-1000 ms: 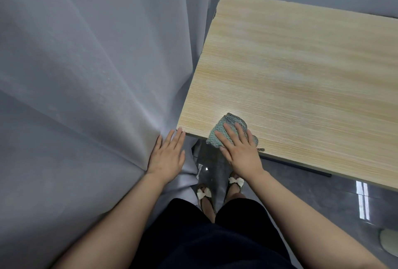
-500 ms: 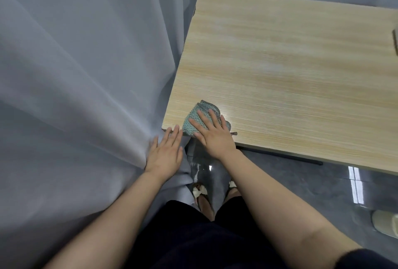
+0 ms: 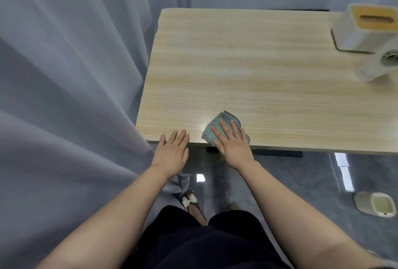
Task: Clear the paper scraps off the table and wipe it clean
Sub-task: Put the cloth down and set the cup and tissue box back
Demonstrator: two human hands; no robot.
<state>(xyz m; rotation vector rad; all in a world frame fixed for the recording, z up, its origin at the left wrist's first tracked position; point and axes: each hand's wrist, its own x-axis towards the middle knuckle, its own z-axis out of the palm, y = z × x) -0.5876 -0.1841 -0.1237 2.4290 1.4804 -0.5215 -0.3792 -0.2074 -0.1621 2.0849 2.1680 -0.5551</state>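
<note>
Pale wood-grain laminate made up the table [image 3: 247, 70], which stood against a grey curtain [image 3: 71, 75] on the person's left and a plain wall behind. On the table's near edge lay a teal knitted cloth [image 3: 217, 128], folded small, with one darker meshed corner pointing away from the person. The right hand [image 3: 233, 147] pressed flat on the cloth, fingers straight and spread, the palm overhanging the table edge; nothing was gripped, the cloth was only held down. Just beside it, apart from the cloth, the left hand [image 3: 172, 152] lay open with straight fingers, the fingertips reaching onto the near edge close to the table's left corner and the palm off the surface beside the curtain.

Well apart, at the far right of the tabletop, stood a white tissue box [image 3: 361, 31] with a tan slotted lid, and just in front of it a white roll [image 3: 379, 66], perhaps paper towel, blurred and cut by the frame edge. Below the table the grey glossy floor [image 3: 290, 182] showed light reflections, and a small pale bin [image 3: 374, 204] stood on it at the right. The person's dark clothing and a bowed sandal [image 3: 190, 201] filled the bottom.
</note>
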